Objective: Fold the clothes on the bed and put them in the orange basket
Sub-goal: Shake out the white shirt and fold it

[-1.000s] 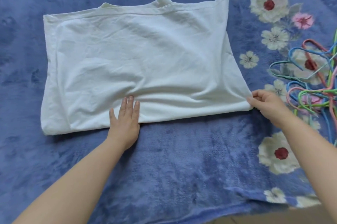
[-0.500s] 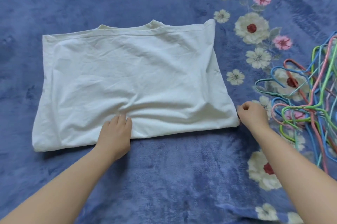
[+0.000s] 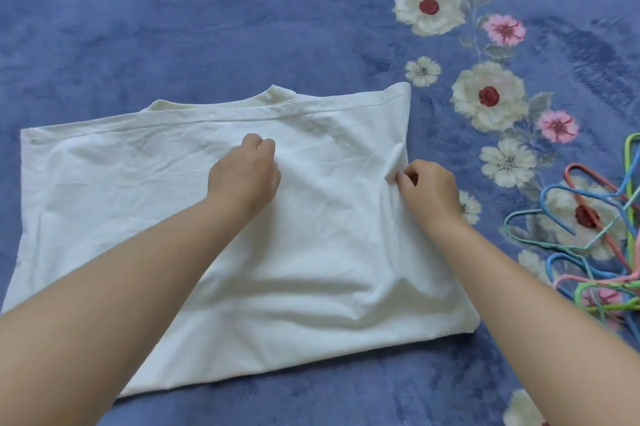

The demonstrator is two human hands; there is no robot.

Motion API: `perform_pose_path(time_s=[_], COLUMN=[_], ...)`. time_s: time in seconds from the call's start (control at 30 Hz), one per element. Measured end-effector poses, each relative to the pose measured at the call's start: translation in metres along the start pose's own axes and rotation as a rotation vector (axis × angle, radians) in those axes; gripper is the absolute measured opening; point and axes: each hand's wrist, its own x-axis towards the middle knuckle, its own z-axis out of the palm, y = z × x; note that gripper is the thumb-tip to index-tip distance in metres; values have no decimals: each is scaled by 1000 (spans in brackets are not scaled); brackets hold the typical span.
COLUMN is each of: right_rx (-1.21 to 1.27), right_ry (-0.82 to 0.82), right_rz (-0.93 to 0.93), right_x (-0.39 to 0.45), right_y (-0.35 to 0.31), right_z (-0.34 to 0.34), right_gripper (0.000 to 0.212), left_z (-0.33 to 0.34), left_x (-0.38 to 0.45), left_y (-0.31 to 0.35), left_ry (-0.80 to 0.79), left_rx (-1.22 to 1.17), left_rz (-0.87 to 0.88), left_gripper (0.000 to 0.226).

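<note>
While soft white shirt [image 3: 311,235] lies creased on plush bed [image 3: 207,27] | left hand [image 3: 244,176] fingers curled, gathering cloth | right hand [image 3: 429,191] fingers pinch its edge

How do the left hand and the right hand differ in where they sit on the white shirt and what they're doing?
The left hand rests near the middle of the white shirt, fingers curled down onto the cloth; whether it pinches any is unclear. The right hand is at the shirt's right edge, pinching a raised ridge of fabric between thumb and fingers. Both reach in over the shirt's near edge, backs up.
</note>
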Motion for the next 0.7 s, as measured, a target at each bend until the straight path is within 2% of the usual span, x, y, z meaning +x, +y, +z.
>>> perform_pose_path(time_s=[0.1,0.2,0.3,0.37,0.47,0.57,0.6,0.63,0.67,0.7], right_rx=[182,261,178,292,452,467,491,535,588,638], right_ry=[85,221,138,104,25,-84,-107,-123,-103,-58], right_rz=[43,256,372,404,326,316,323,316,310,309], right_x=[0,1,6,14,35,68,78,87,95,101], right_y=[9,31,45,44,21,-7,-14,-22,-27,-31], right_z=[-6,-16,-16,-18,-25,-23,-21,-19,-19,-21], right_gripper=[20,21,25,31,29,48,45,34,24,23], left_z=[-1,1,5,7,7,3,2,2,1,0], left_x=[40,69,82,86,92,96,97,98,99,99], left_y=[6,10,8,2,-10,-15,-16,-17,-17,-18], left_ry=[25,-9,-67,-34,62,105,120,138,161,186], left_rx=[-73,-116,-96,-130,-171,-207,-207,-197,-183,-164], left_rz=[20,3,-50,-78,-16,29,36,40,43,46], left_gripper=[37,40,44,37,22,25,25,25,25,25])
